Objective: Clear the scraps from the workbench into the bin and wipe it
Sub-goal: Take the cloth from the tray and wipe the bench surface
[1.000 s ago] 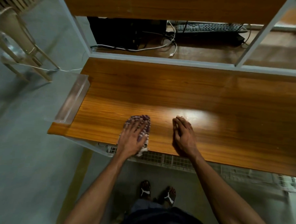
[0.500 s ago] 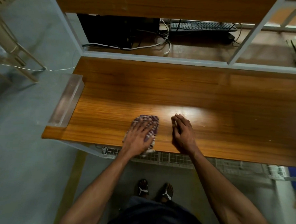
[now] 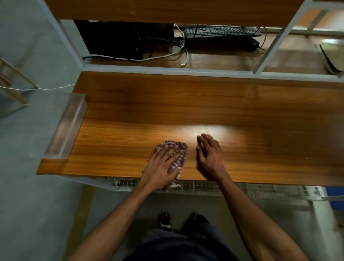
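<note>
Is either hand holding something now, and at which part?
Nothing is gripped. The left hand presses flat on the middle of the striped cloth; the right hand rests on the workbench.

Dim frame, one glare patch on the workbench [image 3: 207,112], edges bowed.

The workbench [image 3: 245,117] is warm orange-brown with dark wood grain and a pale glare patch near its middle — on it, toward 6 o'clock, lies a cloth [image 3: 177,150] striped purple and white — and at 12 o'clock sits a black keyboard [image 3: 221,31].
</note>
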`<state>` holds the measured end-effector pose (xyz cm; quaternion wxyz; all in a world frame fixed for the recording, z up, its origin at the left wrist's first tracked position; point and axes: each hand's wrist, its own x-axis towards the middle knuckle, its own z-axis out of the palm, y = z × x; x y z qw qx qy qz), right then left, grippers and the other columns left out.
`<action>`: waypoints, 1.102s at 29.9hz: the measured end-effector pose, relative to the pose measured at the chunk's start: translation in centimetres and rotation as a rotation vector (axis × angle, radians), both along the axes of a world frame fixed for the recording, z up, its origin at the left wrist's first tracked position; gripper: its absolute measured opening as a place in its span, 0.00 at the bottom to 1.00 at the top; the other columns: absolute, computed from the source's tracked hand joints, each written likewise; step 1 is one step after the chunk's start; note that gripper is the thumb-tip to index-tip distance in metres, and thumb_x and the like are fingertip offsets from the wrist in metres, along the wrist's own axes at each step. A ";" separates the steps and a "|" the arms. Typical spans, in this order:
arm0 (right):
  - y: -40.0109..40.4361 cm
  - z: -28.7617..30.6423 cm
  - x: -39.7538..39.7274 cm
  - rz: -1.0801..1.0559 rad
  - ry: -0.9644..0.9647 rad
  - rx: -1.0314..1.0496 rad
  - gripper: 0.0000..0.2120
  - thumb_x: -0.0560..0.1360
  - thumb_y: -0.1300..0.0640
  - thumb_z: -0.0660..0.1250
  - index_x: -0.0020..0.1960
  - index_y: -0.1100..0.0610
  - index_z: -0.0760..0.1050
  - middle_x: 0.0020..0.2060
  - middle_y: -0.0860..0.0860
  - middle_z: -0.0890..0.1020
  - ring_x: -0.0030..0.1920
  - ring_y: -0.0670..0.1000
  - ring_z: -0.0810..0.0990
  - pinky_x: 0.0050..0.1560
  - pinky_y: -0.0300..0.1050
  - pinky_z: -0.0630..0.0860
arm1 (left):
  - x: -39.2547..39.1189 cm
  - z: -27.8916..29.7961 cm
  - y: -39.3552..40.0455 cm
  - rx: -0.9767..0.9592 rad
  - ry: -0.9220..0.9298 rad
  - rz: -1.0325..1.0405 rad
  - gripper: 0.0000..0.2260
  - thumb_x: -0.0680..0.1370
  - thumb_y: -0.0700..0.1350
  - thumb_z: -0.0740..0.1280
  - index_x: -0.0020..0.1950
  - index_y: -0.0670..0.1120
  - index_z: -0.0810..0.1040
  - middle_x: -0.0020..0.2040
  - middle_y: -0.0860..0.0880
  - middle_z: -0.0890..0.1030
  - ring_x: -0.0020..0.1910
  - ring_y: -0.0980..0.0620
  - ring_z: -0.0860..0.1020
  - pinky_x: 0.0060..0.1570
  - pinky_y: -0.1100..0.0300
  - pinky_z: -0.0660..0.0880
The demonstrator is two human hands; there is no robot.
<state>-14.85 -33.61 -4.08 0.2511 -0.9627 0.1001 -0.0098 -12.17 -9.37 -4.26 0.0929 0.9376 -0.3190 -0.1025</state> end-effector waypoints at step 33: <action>-7.6 0.6 11.7 0.215 -0.030 -0.086 0.25 0.77 0.48 0.58 0.72 0.56 0.73 0.68 0.58 0.75 0.67 0.59 0.69 0.66 0.57 0.65 | 11.2 -1.2 -9.6 -0.174 -0.226 0.208 0.26 0.80 0.56 0.62 0.78 0.54 0.68 0.79 0.51 0.67 0.78 0.47 0.64 0.77 0.46 0.59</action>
